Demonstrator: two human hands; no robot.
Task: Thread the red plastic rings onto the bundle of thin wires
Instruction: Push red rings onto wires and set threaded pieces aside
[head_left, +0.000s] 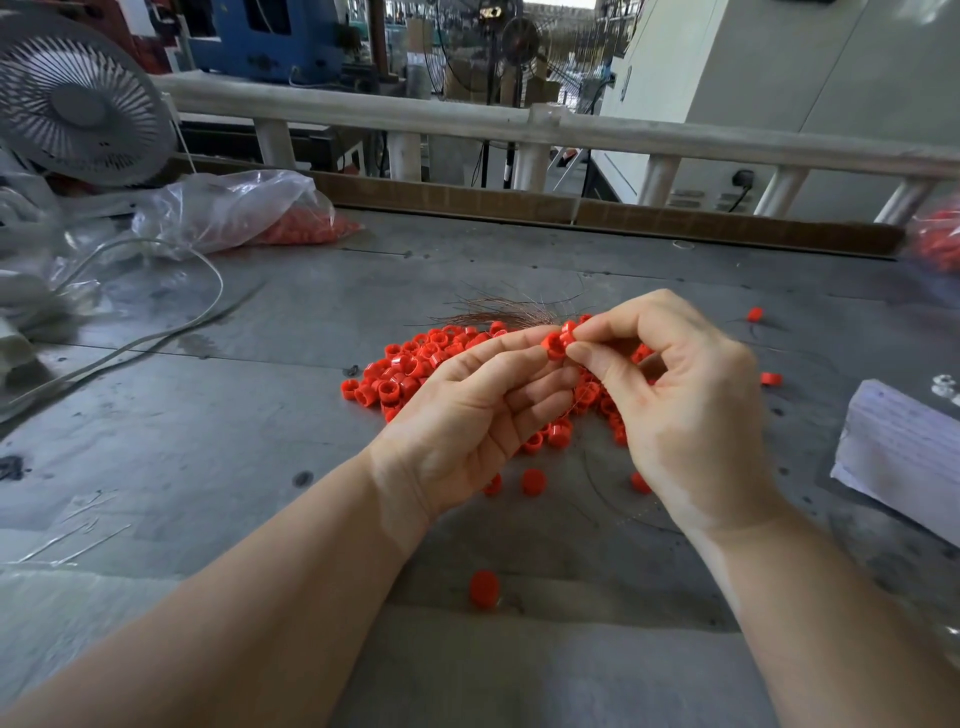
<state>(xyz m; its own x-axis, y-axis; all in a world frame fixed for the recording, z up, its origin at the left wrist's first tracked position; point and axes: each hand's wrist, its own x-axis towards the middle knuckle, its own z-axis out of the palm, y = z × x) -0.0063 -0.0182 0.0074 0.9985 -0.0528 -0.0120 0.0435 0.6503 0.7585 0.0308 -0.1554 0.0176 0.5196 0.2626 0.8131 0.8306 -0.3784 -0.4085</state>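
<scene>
Rings (558, 340), small, bright red and short like little plastic collars, sit pinched between your two hands above the worktop (208, 415): your left hand (467, 415) holds one at its fingertips, and your right hand (680, 395) pinches another beside it. Behind them the wires (498, 312), thin and coppery, fan out in a loose bundle. More red rings lie in a pile (410, 369) under your hands, with a few scattered nearer you.
</scene>
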